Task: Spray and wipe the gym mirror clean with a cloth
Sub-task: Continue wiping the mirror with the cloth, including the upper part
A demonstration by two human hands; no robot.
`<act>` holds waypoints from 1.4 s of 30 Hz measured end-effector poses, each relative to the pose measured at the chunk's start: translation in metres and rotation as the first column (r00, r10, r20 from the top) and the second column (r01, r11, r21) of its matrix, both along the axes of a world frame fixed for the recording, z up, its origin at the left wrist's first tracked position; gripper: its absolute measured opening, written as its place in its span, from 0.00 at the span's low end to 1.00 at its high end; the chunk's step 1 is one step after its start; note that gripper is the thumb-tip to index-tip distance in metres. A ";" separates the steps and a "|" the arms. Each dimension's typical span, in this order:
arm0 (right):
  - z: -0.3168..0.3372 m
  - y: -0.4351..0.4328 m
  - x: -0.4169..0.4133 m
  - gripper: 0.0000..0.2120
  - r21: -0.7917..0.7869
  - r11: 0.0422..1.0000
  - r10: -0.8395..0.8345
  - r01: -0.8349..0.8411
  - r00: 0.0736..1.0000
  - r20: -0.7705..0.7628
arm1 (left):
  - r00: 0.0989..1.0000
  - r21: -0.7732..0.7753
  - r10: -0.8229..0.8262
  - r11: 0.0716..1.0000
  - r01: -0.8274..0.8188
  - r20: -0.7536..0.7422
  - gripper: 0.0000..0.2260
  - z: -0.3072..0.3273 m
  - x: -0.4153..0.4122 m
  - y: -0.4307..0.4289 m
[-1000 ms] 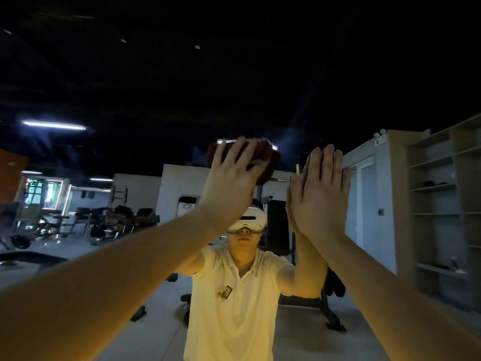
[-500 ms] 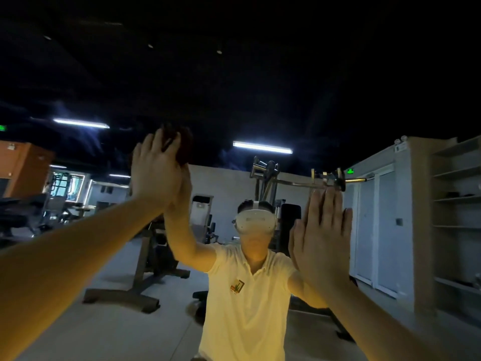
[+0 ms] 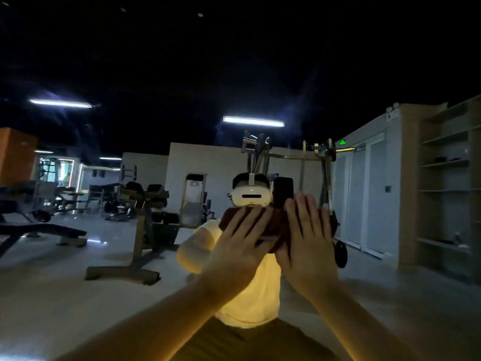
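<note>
Dim gym (black ceiling, tube lights): pale floor, weight bench left, probably wooden shelving right.

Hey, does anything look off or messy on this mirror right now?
Hazy streaks smear the mirror around the reflected ceiling lights, upper left and centre; that glass looks unwiped. The left hand and right hand press the cloth flat lower down.

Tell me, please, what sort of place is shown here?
Most likely a gym, seen reflected in a large mirror. A flat weight bench stands at the left, a tall weight machine rises behind the person's reflection, and a loaded rack stands further back.
</note>
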State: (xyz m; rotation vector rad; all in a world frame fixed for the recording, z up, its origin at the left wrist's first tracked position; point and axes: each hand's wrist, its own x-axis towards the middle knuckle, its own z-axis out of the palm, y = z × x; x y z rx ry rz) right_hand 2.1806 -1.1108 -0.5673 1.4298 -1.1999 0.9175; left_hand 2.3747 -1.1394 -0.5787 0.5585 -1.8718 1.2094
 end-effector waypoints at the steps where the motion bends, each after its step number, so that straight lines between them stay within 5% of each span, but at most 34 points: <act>1: -0.001 0.000 0.000 0.34 0.014 1.000 -0.001 0.001 1.000 -0.004 | 0.999 -0.006 0.036 0.999 -0.035 0.041 0.23 -0.002 0.015 -0.003; 4: 0.001 0.000 0.002 0.33 0.036 0.999 0.004 -0.004 1.000 0.006 | 0.988 0.046 0.153 0.987 -0.154 0.037 0.25 0.000 0.075 -0.016; 8: -0.001 0.001 0.002 0.33 0.054 0.998 -0.019 0.017 0.999 0.028 | 0.956 0.159 0.202 0.972 -0.170 -0.212 0.22 -0.018 0.141 -0.022; 12: 0.001 0.007 0.005 0.34 0.082 0.996 0.028 -0.033 0.998 0.061 | 0.767 0.280 0.118 0.956 0.083 -0.631 0.26 -0.047 0.111 -0.014; 14: -0.005 0.014 0.005 0.33 0.073 0.993 0.090 -0.096 0.993 0.079 | 0.708 0.267 0.045 0.941 0.206 -0.705 0.24 -0.061 0.066 -0.002; 21: -0.132 0.047 -0.026 0.34 0.157 0.985 0.044 -0.069 0.986 0.160 | 0.897 0.276 -0.129 0.924 0.263 -0.424 0.26 -0.151 -0.050 0.028; 25: -0.162 0.046 -0.027 0.35 0.226 0.973 0.014 -0.044 0.991 0.135 | 0.990 0.227 -0.077 0.968 0.102 -0.117 0.35 -0.174 -0.017 0.015; 28: -0.166 0.039 -0.015 0.33 0.187 0.980 0.031 -0.070 0.979 0.201 | 0.974 0.243 0.061 0.970 -0.006 -0.218 0.38 -0.182 0.049 0.005; 33: -0.172 0.032 -0.006 0.34 0.193 0.981 -0.033 -0.011 0.975 0.222 | 0.900 0.345 0.200 0.937 -0.060 -0.388 0.24 -0.197 0.142 -0.004; 42: -0.165 0.054 -0.036 0.34 0.237 0.969 0.055 -0.070 0.996 0.071 | 0.874 0.415 0.020 0.885 0.210 -0.485 0.33 -0.217 0.055 0.031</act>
